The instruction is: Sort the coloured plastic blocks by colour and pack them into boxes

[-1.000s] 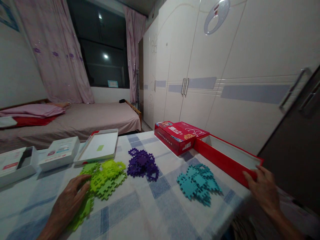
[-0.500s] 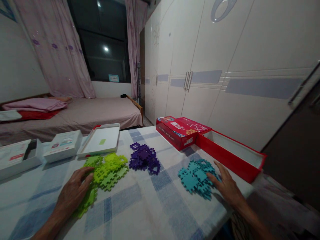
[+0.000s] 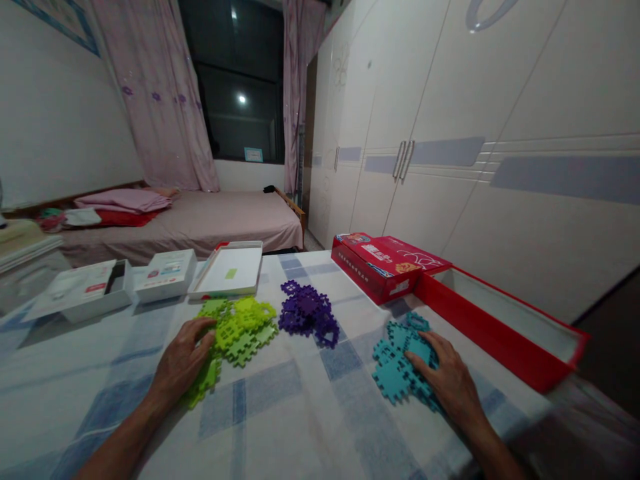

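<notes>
Teal pieces under right hand

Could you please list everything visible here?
Lime-green foam puzzle pieces: one pile, green, table's left
Purple foam puzzle pieces: one pile, purple, centre
Teal foam puzzle pieces: one pile, teal, table's right
Closed red cardboard box: one, red, far right
Open red cardboard tray: one, red, right edge
White cardboard boxes: three, white, far left
Checked tablecloth: one, blue-white
Bed: one, pink, behind table
Left hand: one, on green pile
Right hand: one, on teal pile
</notes>
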A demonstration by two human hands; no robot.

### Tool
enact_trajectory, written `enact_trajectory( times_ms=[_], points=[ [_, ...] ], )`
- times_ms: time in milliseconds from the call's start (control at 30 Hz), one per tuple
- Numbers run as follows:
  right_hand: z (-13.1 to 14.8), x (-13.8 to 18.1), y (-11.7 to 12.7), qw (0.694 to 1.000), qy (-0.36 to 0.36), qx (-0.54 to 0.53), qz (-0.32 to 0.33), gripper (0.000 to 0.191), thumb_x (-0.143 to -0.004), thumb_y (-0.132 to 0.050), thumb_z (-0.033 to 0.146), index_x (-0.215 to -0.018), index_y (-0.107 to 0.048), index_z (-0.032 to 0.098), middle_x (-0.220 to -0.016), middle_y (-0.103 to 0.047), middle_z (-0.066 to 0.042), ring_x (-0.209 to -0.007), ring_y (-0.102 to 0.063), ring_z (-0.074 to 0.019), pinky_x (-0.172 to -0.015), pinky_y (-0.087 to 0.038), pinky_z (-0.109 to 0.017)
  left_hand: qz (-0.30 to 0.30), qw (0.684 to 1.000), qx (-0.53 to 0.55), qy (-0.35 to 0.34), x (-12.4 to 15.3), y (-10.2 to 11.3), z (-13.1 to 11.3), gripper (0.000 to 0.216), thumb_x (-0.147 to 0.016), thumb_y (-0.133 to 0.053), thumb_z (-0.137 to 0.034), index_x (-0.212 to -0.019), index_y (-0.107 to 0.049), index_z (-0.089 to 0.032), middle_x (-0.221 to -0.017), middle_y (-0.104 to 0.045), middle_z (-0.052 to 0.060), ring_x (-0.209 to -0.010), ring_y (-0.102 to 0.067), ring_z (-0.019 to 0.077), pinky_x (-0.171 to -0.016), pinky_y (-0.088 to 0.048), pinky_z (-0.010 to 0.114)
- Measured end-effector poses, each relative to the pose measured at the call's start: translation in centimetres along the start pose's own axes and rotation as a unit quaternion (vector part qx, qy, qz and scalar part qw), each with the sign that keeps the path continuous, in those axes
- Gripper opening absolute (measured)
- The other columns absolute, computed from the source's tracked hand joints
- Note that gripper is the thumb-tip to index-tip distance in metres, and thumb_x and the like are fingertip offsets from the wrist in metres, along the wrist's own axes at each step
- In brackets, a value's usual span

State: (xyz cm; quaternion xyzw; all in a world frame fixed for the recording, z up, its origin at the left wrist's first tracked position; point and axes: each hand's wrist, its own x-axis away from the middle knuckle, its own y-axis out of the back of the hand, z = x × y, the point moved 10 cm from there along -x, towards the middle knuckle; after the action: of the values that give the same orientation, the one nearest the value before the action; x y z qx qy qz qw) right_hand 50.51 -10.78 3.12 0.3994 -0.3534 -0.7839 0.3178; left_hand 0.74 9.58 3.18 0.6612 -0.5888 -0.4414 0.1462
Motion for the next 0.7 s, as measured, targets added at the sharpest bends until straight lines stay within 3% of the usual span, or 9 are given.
enact_trajectory(
  times_ms=[300,500,700],
  points=[
    [0.4,0.4,1.9,0.997,-0.017,-0.013,-0.069,0.047,-0.079,-0.051,0.048,-0.116,-0.044,0.020,-0.110,-0.049,-0.010,-0.103,-0.053,-0.0271,-0.089,-0.044,-0.041,0.004,1.000,-0.002,-0.003,0.0,-0.1,0.2,0.042,-0.077,-0.039,-0.048,-0.097,-0.062,-0.019,-0.112,-0.061,0.009,-0.104,-0.058,0.0259,-0.096,-0.043,0.042],
    [1.6,0.3,2.7,0.995,0.023,0.021,-0.095,0.043,-0.082,-0.049,0.042,-0.118,-0.042,0.021,-0.110,-0.047,-0.009,-0.102,-0.053,-0.0273,-0.085,-0.046,-0.040,0.008,1.000,-0.003,-0.005,0.0,-0.1,0.0,0.043,-0.077,-0.038,-0.048,-0.098,-0.062,-0.019,-0.112,-0.061,0.010,-0.105,-0.058,0.0260,-0.096,-0.043,0.041],
    [4.4,-0.7,2.6,0.992,0.108,0.054,-0.037,0.038,-0.083,-0.046,0.030,-0.120,-0.040,0.023,-0.114,-0.049,-0.008,-0.101,-0.055,-0.0243,-0.079,-0.048,-0.036,0.029,0.999,-0.015,-0.001,-0.2,-0.5,0.7,0.043,-0.077,-0.039,-0.048,-0.100,-0.061,-0.018,-0.113,-0.060,0.011,-0.105,-0.057,0.0261,-0.096,-0.043,0.041]
  ],
)
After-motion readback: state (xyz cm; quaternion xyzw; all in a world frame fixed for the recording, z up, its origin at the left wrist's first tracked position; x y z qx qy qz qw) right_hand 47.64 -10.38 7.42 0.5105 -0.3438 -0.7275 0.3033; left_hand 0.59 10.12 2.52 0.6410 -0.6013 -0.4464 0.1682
